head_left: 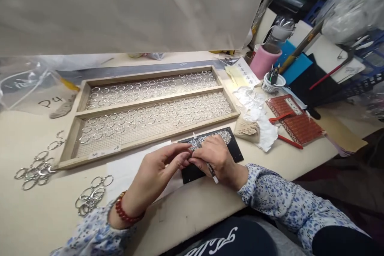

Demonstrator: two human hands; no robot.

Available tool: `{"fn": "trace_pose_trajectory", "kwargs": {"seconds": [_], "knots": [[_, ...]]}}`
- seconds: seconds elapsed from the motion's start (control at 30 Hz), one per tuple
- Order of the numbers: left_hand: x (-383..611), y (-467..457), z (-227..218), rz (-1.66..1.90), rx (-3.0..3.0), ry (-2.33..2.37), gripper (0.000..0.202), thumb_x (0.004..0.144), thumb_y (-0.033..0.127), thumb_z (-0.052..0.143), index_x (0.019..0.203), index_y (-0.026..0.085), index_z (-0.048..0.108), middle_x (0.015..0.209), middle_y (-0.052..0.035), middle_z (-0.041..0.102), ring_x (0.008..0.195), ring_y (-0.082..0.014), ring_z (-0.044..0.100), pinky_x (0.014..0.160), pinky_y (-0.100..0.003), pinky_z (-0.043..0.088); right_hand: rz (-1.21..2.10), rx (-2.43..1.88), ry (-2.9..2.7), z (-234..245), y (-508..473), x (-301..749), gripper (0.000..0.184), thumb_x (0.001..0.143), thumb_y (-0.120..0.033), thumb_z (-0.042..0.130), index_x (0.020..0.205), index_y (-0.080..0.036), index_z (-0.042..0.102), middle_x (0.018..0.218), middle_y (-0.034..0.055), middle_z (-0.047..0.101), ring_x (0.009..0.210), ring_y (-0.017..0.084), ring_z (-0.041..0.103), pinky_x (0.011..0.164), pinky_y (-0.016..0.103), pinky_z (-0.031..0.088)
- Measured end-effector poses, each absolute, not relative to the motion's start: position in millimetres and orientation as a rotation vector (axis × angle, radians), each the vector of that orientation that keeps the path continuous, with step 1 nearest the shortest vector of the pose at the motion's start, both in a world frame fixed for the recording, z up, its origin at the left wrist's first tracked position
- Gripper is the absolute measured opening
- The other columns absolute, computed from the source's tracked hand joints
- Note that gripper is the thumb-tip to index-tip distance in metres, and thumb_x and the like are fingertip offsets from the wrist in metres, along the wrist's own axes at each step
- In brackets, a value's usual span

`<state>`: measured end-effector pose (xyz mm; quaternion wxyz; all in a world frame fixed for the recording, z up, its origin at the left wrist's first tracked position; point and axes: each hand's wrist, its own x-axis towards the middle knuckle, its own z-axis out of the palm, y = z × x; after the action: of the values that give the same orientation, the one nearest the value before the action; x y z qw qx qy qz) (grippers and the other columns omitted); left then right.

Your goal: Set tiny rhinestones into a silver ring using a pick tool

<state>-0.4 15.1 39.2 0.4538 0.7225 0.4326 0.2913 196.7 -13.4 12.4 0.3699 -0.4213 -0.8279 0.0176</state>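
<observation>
My right hand is closed around a slim pen-like tool, its pale tip pointing away from me and its white end toward me. Beneath that hand lies a black board with a spread of small glittering stones on it. My left hand meets the right one at the board's left side, thumb and forefinger pinched together. Whatever is between those fingertips is hidden. A white sheet lies under the left hand.
A wooden two-part tray with a mesh bottom holds many metal rings. Loose rings lie in piles at left. On the right are crumpled tissue, a red patterned packet, a white cup and a pink container.
</observation>
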Motion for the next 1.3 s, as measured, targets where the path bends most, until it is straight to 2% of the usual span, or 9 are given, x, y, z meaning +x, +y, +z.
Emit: {"fn": "trace_pose_trajectory", "kwargs": {"seconds": [0.2, 0.37, 0.57, 0.63, 0.73, 0.87, 1.0, 1.13, 1.3], "knots": [[-9, 17, 16, 0.925, 2.502, 1.331, 0.050, 0.100, 0.042, 0.047, 0.055, 0.019, 0.053, 0.046, 0.0027, 0.047, 0.042, -0.0121, 0.044, 0.044, -0.026, 0.031, 0.038, -1.206, -2.187, 18, -16, 196, 0.010, 0.095, -0.020, 0.053, 0.097, -0.022, 0.062, 0.075, -0.0005, 0.061, 0.077, 0.017, 0.049, 0.074, 0.034, 0.032], [-6, 19, 12, 1.087, 2.459, 1.109, 0.022, 0.102, 0.025, 0.040, 0.100, 0.015, 0.060, 0.085, -0.0062, 0.069, 0.067, -0.0155, 0.064, 0.064, -0.026, 0.050, 0.045, -1.197, -2.079, 24, -21, 205, 0.013, 0.092, -0.027, 0.062, 0.081, -0.020, 0.057, 0.071, -0.0009, 0.059, 0.073, 0.016, 0.049, 0.072, 0.033, 0.035], [-4, 13, 3, 0.871, 2.512, 1.227, 0.046, 0.106, 0.042, 0.020, 0.082, 0.020, 0.052, 0.049, 0.0043, 0.053, 0.039, -0.0149, 0.051, 0.041, -0.024, 0.029, 0.357, -1.112, -1.969, 42, -23, 224, 0.022, 0.101, -0.023, 0.039, 0.101, -0.019, 0.061, 0.067, -0.0025, 0.062, 0.056, 0.010, 0.054, 0.057, 0.026, 0.043], [-4, 13, -1, 0.880, 2.540, 1.195, 0.054, 0.106, 0.047, 0.014, 0.076, 0.020, 0.051, 0.048, 0.0041, 0.052, 0.039, -0.0148, 0.050, 0.042, -0.024, 0.028, 0.201, -1.117, -1.896, 63, -18, 239, 0.023, 0.102, -0.026, 0.040, 0.104, -0.020, 0.062, 0.060, -0.0055, 0.061, 0.044, 0.007, 0.048, 0.046, 0.023, 0.039], [-6, 17, -3, 0.975, 2.530, 1.162, 0.059, 0.105, 0.050, 0.016, 0.064, 0.020, 0.046, 0.048, 0.0035, 0.052, 0.039, -0.0134, 0.049, 0.044, -0.024, 0.028, -0.102, -1.083, -1.725, 115, -2, 273, 0.038, 0.099, -0.031, 0.047, 0.062, -0.020, 0.049, 0.052, -0.0050, 0.047, 0.046, 0.008, 0.045, 0.047, 0.024, 0.035], [-8, 17, 4, 1.089, 2.498, 1.170, 0.057, 0.104, 0.048, 0.028, 0.056, 0.020, 0.040, 0.046, 0.0046, 0.044, 0.040, -0.0116, 0.043, 0.046, -0.024, 0.027, -0.753, -0.999, -1.336, 203, 23, 327, 0.022, 0.092, -0.035, 0.060, 0.076, -0.021, 0.055, 0.064, 0.0021, 0.058, 0.060, 0.015, 0.055, 0.066, 0.035, 0.043], [-5, 13, 1, 1.061, 2.442, 1.163, 0.047, 0.104, 0.044, 0.026, 0.068, 0.021, 0.045, 0.056, 0.0035, 0.053, 0.047, -0.0133, 0.050, 0.049, -0.024, 0.033, -0.823, -0.979, -1.280, 274, 51, 374, 0.024, 0.093, -0.044, 0.052, 0.086, -0.022, 0.054, 0.063, 0.0027, 0.056, 0.053, 0.014, 0.056, 0.061, 0.036, 0.041], [-2, 15, -16, 1.009, 2.372, 1.087, 0.042, 0.105, 0.041, 0.022, 0.077, 0.022, 0.047, 0.054, 0.0061, 0.052, 0.043, -0.0133, 0.047, 0.046, -0.024, 0.031, -0.875, -1.080, -1.135, 319, 77, 408, 0.051, 0.092, -0.057, 0.038, 0.052, -0.025, 0.041, 0.042, -0.0003, 0.043, 0.040, 0.007, 0.047, 0.055, 0.037, 0.034], [-8, 23, -15, 1.131, 2.461, 1.073, 0.058, 0.104, 0.053, 0.024, 0.059, 0.021, 0.042, 0.048, 0.0047, 0.049, 0.040, -0.0123, 0.047, 0.044, -0.024, 0.030, -0.985, -1.183, -1.254, 360, 103, 417, 0.042, 0.093, -0.042, 0.038, 0.067, -0.014, 0.056, 0.080, 0.0159, 0.073, 0.072, 0.013, 0.068, 0.062, 0.039, 0.035]]}}
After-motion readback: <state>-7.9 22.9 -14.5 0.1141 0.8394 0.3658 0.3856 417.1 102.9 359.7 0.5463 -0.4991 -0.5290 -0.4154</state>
